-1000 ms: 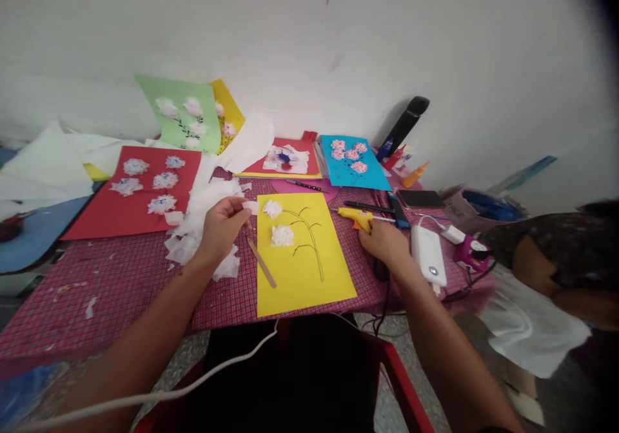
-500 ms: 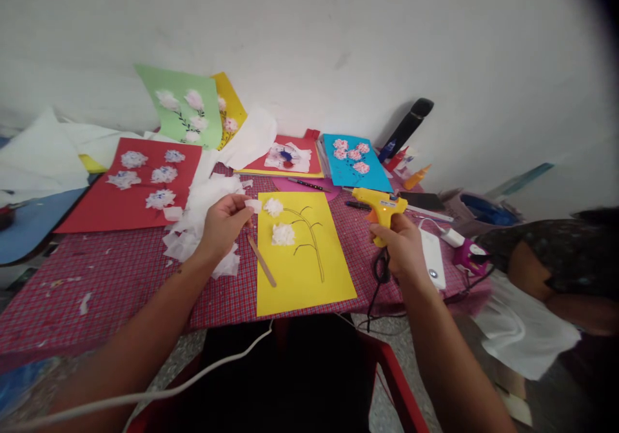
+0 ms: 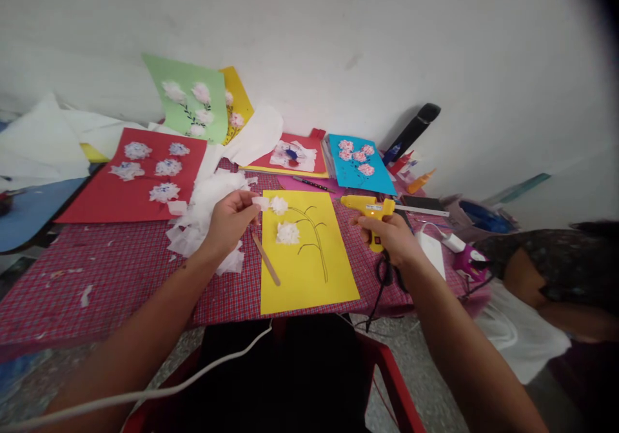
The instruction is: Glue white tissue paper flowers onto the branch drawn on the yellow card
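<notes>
Pinched in my left hand (image 3: pixel 233 221) is a small white tissue paper piece (image 3: pixel 262 203), held over the upper left corner of a yellow sheet (image 3: pixel 309 284). My right hand (image 3: pixel 387 230) grips a yellow glue gun (image 3: pixel 370 207), its nozzle pointing left near the sheet's right edge. Two white tissue flowers, one at the top (image 3: pixel 279 205) and another below it (image 3: pixel 288 232), sit on the sheet beside a drawn branch (image 3: pixel 318 246). A wooden stick (image 3: pixel 266 261) lies across the sheet's left edge. Loose white tissue squares (image 3: pixel 215 194) are heaped behind my left hand.
Finished flower cards stand or lie behind: red (image 3: pixel 106 194), green (image 3: pixel 193 75) and blue (image 3: pixel 348 181). A white power bank (image 3: pixel 432 250) and a purple plug adapter (image 3: pixel 468 260) are at the right. Another person's arm (image 3: pixel 522 268) is at the far right.
The glue gun has moved left, toward the yellow sheet, and its nozzle has turned more level. My left hand still pinches the tissue piece. The view has shifted slightly.
</notes>
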`<state>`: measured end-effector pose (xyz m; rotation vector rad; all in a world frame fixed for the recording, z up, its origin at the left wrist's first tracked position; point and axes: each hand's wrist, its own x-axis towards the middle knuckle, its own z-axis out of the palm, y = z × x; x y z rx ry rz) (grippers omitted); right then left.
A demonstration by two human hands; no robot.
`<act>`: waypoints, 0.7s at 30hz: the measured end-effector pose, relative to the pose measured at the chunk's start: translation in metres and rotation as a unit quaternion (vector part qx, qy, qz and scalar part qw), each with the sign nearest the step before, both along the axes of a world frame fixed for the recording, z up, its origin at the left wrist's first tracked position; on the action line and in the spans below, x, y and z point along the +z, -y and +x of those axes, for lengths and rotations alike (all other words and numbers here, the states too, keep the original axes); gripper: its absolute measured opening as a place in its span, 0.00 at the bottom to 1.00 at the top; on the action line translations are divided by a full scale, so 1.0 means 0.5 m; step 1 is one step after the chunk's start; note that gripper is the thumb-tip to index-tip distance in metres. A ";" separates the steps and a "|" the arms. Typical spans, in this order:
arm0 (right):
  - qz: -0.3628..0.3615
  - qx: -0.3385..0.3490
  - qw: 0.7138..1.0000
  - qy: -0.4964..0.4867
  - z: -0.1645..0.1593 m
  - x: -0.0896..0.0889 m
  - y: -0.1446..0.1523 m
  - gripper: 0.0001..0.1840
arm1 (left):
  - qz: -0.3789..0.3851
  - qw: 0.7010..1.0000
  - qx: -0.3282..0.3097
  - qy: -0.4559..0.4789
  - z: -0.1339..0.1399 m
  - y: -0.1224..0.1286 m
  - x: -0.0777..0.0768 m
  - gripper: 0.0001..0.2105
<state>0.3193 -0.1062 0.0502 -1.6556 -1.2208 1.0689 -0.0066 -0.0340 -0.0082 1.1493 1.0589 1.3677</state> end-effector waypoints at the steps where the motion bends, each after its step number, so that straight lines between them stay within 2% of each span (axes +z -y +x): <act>1: 0.005 0.008 1.000 -0.002 -0.004 0.002 -0.007 0.14 | 0.000 1.000 -0.001 0.001 0.000 0.000 0.000 0.10; 4: 0.012 0.025 0.999 0.023 -0.010 0.004 -0.030 0.12 | -0.003 1.000 -0.004 0.003 -0.001 0.001 0.000 0.10; 11: -0.062 0.093 0.982 0.151 -0.004 -0.010 -0.081 0.10 | -0.020 1.000 -0.020 0.002 0.005 0.002 -0.006 0.11; 16: -0.082 0.120 0.973 0.179 -0.001 -0.025 -0.109 0.09 | -0.063 0.997 -0.039 0.011 0.006 -0.002 -0.019 0.13; 21: -0.108 0.155 0.962 0.197 -0.009 -0.012 -0.122 0.11 | -0.073 0.996 -0.056 0.017 0.008 0.000 -0.019 0.12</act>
